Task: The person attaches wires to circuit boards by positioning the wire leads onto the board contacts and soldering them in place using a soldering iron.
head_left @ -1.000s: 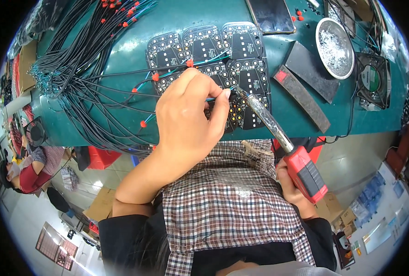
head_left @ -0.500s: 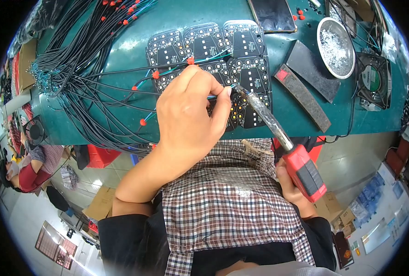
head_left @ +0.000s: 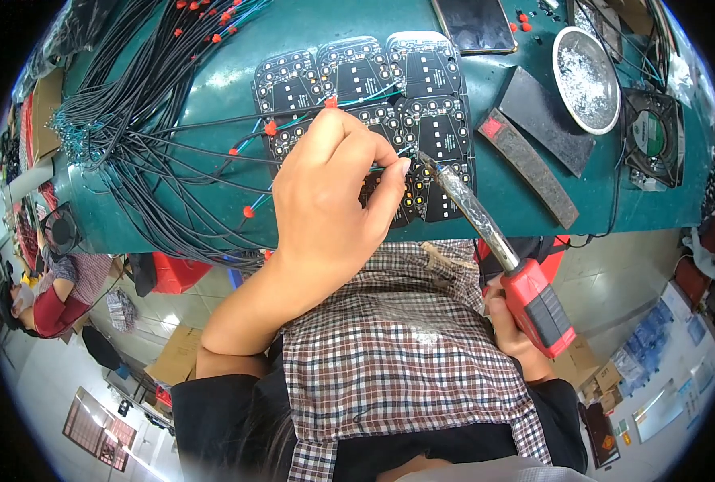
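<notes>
My left hand (head_left: 329,193) is over a panel of black circuit boards (head_left: 357,76), its thumb and forefinger pinched on a thin wire (head_left: 407,150). The wire's end lies close to the board pads. In my right hand (head_left: 514,333) is a soldering iron with a red and black handle (head_left: 539,309). Its tip points at the board just right of my left fingertips; I cannot tell whether it touches. Several black cables with red clips (head_left: 270,128) run across the panel, partly hidden under my left hand.
A large bundle of black cables (head_left: 132,153) spreads over the left of the green table (head_left: 221,76). To the right are a dark bar (head_left: 530,169), a black block (head_left: 546,120), a bowl of silvery bits (head_left: 586,80) and a fan (head_left: 655,140). A phone-like slab (head_left: 475,24) lies behind.
The soldering iron has shifted slightly right and down, its tip drawing a little away from my left fingertips. My left hand stays pinched in nearly the same place.
</notes>
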Motion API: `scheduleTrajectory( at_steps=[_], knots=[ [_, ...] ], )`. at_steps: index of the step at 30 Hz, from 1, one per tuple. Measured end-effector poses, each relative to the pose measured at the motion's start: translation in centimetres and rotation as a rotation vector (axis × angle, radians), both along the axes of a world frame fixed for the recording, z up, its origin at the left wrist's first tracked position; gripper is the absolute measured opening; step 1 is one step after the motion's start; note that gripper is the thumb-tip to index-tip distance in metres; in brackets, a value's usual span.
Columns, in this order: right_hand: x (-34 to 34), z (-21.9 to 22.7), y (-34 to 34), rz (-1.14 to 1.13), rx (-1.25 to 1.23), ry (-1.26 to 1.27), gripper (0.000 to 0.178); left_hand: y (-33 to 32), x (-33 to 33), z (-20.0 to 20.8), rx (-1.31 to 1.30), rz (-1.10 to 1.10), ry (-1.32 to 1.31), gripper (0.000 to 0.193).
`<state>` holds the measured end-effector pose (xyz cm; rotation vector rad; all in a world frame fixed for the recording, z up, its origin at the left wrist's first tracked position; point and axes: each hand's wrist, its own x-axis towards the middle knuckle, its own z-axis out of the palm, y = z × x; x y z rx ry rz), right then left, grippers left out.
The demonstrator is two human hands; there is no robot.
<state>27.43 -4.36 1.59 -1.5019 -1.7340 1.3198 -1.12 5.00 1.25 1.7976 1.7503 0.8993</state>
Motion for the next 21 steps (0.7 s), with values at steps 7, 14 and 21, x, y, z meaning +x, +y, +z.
scheduleTrajectory(
  at_steps=[7, 14, 21],
  knots=[
    [0.3, -0.2, 0.1, 0.047, -0.023, -0.001, 0.028, 0.1, 0.1, -0.1, -0.022, -0.01, 0.049, 0.015],
    [-0.3, 0.1, 0.9, 0.075, 0.022, -0.011, 0.028, 0.2, 0.2, -0.1, -0.015, -0.011, 0.057, 0.015],
    [1.1, -0.2, -0.5, 0.014, -0.04, -0.04, 0.021, 0.3, 0.1, -0.2, -0.019, -0.008, 0.05, 0.015]
  ],
)
